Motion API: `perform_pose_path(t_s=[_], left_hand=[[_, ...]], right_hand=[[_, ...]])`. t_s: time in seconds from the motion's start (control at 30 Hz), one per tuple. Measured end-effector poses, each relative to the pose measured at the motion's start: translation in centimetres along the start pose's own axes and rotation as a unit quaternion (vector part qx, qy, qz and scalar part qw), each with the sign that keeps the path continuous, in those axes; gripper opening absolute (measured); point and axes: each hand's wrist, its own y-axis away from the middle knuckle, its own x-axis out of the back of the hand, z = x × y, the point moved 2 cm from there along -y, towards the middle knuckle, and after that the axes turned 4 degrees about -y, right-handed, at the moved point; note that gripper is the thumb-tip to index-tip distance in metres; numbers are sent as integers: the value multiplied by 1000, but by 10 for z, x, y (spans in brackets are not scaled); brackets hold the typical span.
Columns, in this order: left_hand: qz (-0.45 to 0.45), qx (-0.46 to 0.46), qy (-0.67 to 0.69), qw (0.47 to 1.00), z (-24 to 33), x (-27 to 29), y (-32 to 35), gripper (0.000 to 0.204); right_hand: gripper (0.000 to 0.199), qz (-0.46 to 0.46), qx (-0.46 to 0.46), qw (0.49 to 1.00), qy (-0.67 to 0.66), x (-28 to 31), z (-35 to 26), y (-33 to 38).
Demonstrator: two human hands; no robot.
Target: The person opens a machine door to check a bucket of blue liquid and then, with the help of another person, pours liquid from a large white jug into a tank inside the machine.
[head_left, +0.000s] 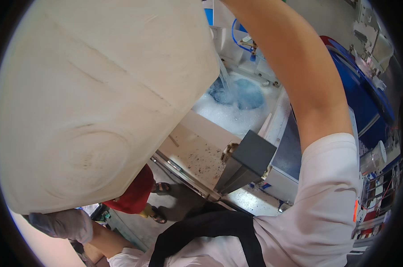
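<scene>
A large whitish plastic jerrycan (121, 89), scuffed and tilted, fills the upper left. My left hand (62, 224), in a grey glove, grips its bottom edge from below; the fingertips are partly hidden by it. From beyond the jerrycan's right edge a stream of clear liquid (224, 79) falls into a white tank (275, 116) of foamy, bluish water (243, 100). The jerrycan's mouth is hidden. My right arm (312, 75) reaches up past the top of the picture, so my right hand does not show.
A dark grey box-shaped part (250, 155) stands at the tank's near side, beside a dirt-speckled ledge (197, 153). A blue hose (235, 33) hangs behind the tank. At right stand a blue drum (361, 95) and a clear cup (374, 158). Another person in red shorts (137, 191) stands below.
</scene>
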Motion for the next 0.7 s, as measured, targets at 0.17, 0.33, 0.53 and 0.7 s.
perform_pose_path(t_s=[0.17,0.33,0.53,0.7], left_hand=[[122,222,141,957,26,34,58,38],[37,244,-159,956,61,81,116,47],[10,441,8,897,107,131,157,65],[155,497,430,737,125,174,199,64]], right_hand=[[64,-27,14,1000,-9,-1,-44,27],[66,-84,36,995,-43,2,-117,83],[68,-177,43,978,-105,27,-223,165],[71,-298,-13,944,-141,41,-303,242]])
